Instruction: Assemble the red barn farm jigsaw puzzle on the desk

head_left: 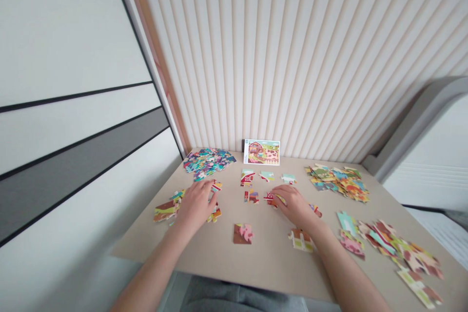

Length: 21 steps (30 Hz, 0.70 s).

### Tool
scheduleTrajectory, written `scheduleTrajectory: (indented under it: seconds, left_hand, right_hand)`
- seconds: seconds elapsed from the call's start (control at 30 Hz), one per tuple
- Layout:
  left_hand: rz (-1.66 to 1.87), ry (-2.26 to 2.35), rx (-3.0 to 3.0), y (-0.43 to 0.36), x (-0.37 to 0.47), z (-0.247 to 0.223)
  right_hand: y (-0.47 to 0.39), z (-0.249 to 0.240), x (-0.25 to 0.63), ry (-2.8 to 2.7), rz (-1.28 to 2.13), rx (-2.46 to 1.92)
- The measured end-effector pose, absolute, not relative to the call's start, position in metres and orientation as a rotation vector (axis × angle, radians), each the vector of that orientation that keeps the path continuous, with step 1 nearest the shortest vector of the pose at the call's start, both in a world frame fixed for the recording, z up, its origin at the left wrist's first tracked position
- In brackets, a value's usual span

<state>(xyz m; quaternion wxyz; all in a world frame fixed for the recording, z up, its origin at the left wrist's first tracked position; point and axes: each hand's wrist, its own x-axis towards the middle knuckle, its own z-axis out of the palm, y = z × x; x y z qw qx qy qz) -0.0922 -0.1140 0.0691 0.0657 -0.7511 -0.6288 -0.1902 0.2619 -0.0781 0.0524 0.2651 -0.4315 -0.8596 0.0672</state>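
So there are 2 bare hands over puzzle pieces on a beige table (204, 253). The bit of geometry that matters is at the right hand (292, 201): a red barn piece (268, 198) lies flat at its fingertips, poking out on their left side and partly covered by them. Its long axis looks to run left to right, but with 1 end hidden I wouldn't swear to it. The right hand is easily the nearer of the 2 — the left hand (195, 200) is well apart, off to the left. Left of the barn piece, with bare table between, sits a red-and-purple piece (251, 197) in roughly the same row.

Right fingers: bent and close together, on or right above the barn piece; can't tell if they're actually pinching it. Left fingers: loosely curled over the left pile (165, 211), thumb spread away from the index finger — a striped piece (217, 186) shows right beside that fingertip, maybe touching, hard to say.

Around them: 3 spaced-out pieces (247, 177) on the far side, a pink pig piece (242, 234) on the near side, and a picture card (262, 152) at the far edge.
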Motion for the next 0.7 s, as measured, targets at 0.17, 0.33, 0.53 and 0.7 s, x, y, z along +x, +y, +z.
scheduleTrajectory:
  seconds: [0.17,0.33,0.53,0.7]
  left_hand:
    - [-0.323,-2.027,-2.272,-0.071,-0.097,0.064]
    - [-0.342,-1.958,-2.379,-0.066,-0.105,0.053]
    - [-0.473,-1.621,-2.756,-0.07,-0.11,0.06]
    - [-0.603,-1.125,-3.061,-0.081,-0.084,0.08]
  right_hand:
    - [-0.083,0.057,0.261,-2.307,0.147,-1.157]
    - [-0.086,0.061,0.258,-2.313,0.137,-1.15]
    - [-0.09,0.062,0.252,-2.277,0.254,-1.129]
    - [-0.096,0.058,0.229,-2.04,0.629,-1.115]
